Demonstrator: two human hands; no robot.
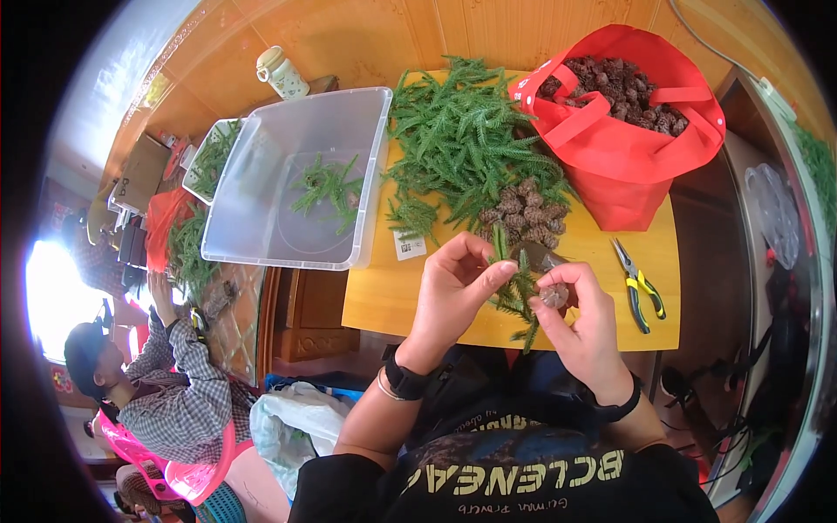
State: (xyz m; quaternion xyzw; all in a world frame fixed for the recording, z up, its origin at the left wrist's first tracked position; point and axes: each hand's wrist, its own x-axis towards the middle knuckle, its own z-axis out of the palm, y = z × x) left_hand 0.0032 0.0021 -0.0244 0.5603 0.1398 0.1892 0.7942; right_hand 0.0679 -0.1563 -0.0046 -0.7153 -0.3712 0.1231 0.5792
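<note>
Held items: green sprig (514, 292) and small brown cone (553, 296).
Sprig hangs roughly vertical, needle-leaved, tip downward over the desk (384, 296) front edge; cone touches its right side, partly hidden by fingers (571, 281).

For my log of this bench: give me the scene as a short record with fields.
left hand: pinches a green sprig
right hand: holds the same sprig and a small cone
table: heap of green sprigs, pile of cones, pliers
red bag: open, holds cones
clear bin: a few sprigs inside
lower left: another person, seated
</note>
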